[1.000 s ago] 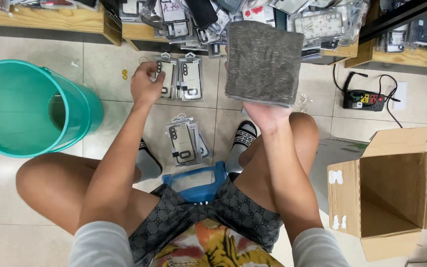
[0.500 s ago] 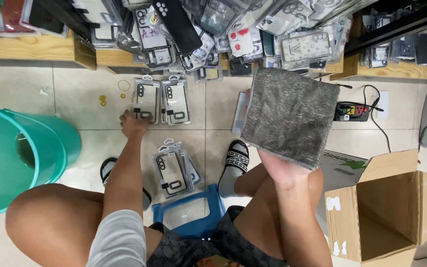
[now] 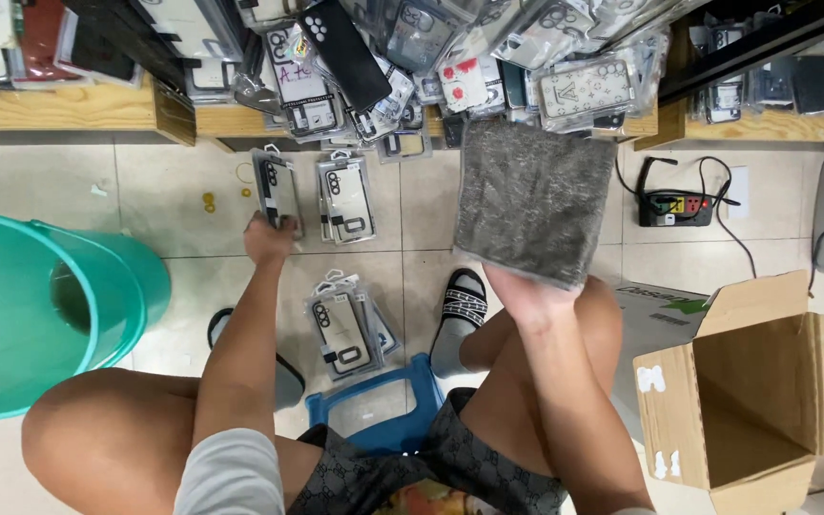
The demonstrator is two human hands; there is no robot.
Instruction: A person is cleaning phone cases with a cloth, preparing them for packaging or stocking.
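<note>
My left hand (image 3: 267,238) reaches forward to the floor and grips a packaged phone case (image 3: 278,188), the left one of two lying side by side; the other packaged case (image 3: 347,198) lies just to its right. My right hand (image 3: 526,291) holds up a grey folded cloth (image 3: 533,198) by its lower edge, spread flat in front of me. A small pile of packaged cases (image 3: 345,326) lies on the tiles between my knees, just ahead of the blue stool (image 3: 374,410) I sit on.
A green plastic bucket (image 3: 21,315) stands at the left. An open cardboard box (image 3: 755,391) stands at the right. Wooden shelves (image 3: 78,110) heaped with packaged phone cases run along the back. A power strip (image 3: 676,205) with cables lies on the floor at the right.
My left hand has reached further forward and closed on the left case on the floor. The cloth in my right hand has shifted slightly as my view moved up.
</note>
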